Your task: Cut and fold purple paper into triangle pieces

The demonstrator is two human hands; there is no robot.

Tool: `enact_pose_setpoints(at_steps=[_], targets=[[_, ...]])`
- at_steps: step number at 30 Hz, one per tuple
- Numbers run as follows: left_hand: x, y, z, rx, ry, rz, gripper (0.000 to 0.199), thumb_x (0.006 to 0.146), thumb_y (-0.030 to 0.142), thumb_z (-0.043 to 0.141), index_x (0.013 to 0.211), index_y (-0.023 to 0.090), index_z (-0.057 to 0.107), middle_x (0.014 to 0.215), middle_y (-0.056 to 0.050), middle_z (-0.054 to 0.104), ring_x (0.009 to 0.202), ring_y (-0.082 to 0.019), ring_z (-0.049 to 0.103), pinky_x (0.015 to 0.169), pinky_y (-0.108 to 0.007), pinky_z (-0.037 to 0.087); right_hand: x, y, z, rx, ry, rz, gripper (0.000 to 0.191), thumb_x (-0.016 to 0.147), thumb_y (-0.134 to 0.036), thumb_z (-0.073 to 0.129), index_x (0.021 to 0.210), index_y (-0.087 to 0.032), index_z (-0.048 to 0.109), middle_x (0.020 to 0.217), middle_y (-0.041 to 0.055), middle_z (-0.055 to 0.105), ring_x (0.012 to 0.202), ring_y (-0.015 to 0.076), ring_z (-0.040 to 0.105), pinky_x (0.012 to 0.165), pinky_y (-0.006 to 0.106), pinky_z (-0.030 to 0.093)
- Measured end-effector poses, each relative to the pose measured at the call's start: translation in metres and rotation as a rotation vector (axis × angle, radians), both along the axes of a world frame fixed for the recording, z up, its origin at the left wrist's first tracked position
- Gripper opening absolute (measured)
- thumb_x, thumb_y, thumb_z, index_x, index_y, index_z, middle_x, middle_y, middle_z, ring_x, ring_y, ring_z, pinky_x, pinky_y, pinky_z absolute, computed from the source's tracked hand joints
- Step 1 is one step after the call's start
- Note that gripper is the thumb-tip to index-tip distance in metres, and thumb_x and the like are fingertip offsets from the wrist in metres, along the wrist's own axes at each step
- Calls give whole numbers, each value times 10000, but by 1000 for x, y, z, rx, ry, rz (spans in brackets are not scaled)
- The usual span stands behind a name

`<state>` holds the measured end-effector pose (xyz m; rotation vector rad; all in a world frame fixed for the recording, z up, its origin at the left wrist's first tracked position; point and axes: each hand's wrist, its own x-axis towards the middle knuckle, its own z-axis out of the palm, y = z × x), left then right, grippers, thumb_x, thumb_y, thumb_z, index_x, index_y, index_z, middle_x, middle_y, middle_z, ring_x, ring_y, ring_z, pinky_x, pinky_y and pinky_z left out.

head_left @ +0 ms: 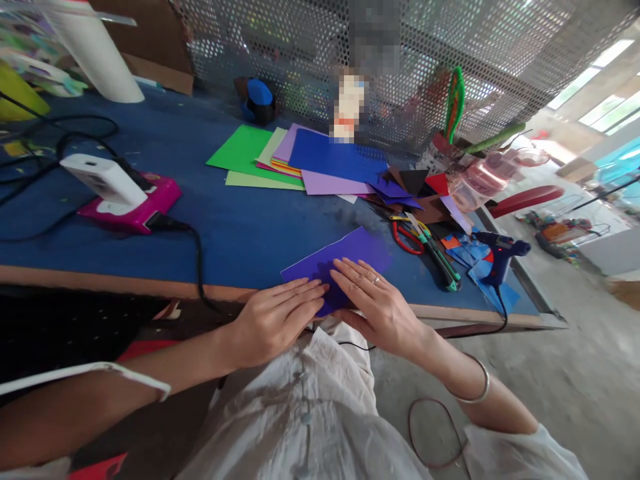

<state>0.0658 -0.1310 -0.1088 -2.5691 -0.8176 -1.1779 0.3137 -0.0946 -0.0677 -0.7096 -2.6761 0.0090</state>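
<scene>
A purple sheet (345, 247) lies at the front edge of the blue table (240, 233). On its lower left part my left hand (280, 313) rests with the fingers stretched out side by side. My right hand (375, 300), wearing a ring, lies flat across the sheet's right part, fingers extended toward the upper left. The fingertips of both hands are close together near the sheet's middle. Part of the sheet is hidden under the hands.
Coloured sheets (240, 153) are stacked at the back. To the right lie red-handled scissors (407, 240), a green cutter (440, 261), paper scraps (420, 180) and a glue gun (500, 253) with a cord. A pink power strip (165, 193) with cables is on the left.
</scene>
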Motion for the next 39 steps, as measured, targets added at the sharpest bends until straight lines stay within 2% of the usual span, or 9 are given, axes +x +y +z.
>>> enact_pose_setpoints(at_steps=[6, 11, 15, 20, 23, 26, 31, 35, 39], targets=[[-10, -2, 8, -79, -42, 23, 236, 995, 81, 583, 1191, 135, 702, 1197, -104, 814, 1121, -197, 783, 1070, -305, 619, -5, -1, -8, 19, 66, 27, 352, 1058, -225, 515, 1320, -152, 738, 1365, 143, 735, 1332, 260, 676, 1118, 437, 597], [-30, -4, 11, -114, -40, 174, 281, 984, 98, 628, 1238, 195, 699, 1180, -73, 822, 1106, -231, 792, 1056, -406, 648, -7, -3, -6, -27, 169, -29, 326, 1049, -182, 505, 1233, -180, 773, 1251, 118, 794, 1236, 233, 738, 1065, 406, 632], [-41, -10, 6, -142, -76, 187, 382, 986, 148, 672, 1353, 252, 641, 1233, -49, 808, 1135, -253, 782, 1073, -468, 642, -15, -4, 3, -64, 251, -114, 290, 1073, -209, 493, 1081, -207, 783, 1095, 79, 838, 1072, 192, 800, 938, 326, 666], [-40, -14, 1, -154, -117, 194, 607, 988, 150, 684, 1541, 201, 440, 1230, -73, 807, 1171, -255, 768, 1105, -469, 619, -25, -7, 9, -8, 229, -216, 279, 1086, -327, 518, 1035, -209, 765, 965, 68, 842, 901, 201, 817, 774, 313, 653], [-38, -13, -3, -159, -126, 197, 621, 985, 134, 679, 1545, 161, 411, 1237, -103, 801, 1195, -253, 758, 1133, -469, 597, -29, -8, 8, 12, 183, -216, 281, 1071, -410, 564, 1049, -221, 770, 1000, 75, 844, 947, 218, 815, 799, 321, 647], [-37, -13, -5, -162, -144, 192, 638, 979, 128, 681, 1552, 160, 402, 1251, -104, 797, 1212, -257, 749, 1139, -476, 592, -32, -7, 8, -48, 237, -202, 268, 1079, -357, 557, 988, -226, 772, 968, 55, 845, 944, 194, 811, 814, 302, 634], [-39, -12, -8, -120, -117, 170, 557, 955, 85, 684, 1477, 112, 490, 1239, -128, 798, 1215, -260, 748, 1174, -474, 563, -36, 1, 13, -80, 287, -377, 370, 1056, -441, 590, 777, -225, 702, 632, -14, 706, 549, 120, 639, 535, 258, 467], [-42, -11, -8, -6, 4, 175, 481, 939, 51, 678, 1408, 19, 577, 1277, -178, 775, 1260, -277, 722, 1158, -446, 570, -44, 8, 18, -198, 266, -498, 336, 1041, -428, 591, 787, -216, 654, 604, -39, 618, 534, 99, 522, 523, 246, 362], [-43, -11, -4, 29, 47, 171, 439, 947, 62, 683, 1379, 3, 624, 1277, -187, 768, 1230, -295, 731, 1123, -450, 588, -50, 12, 21, -350, 243, -572, 285, 1016, -408, 599, 810, -212, 624, 590, -60, 549, 520, 84, 444, 517, 236, 306]])
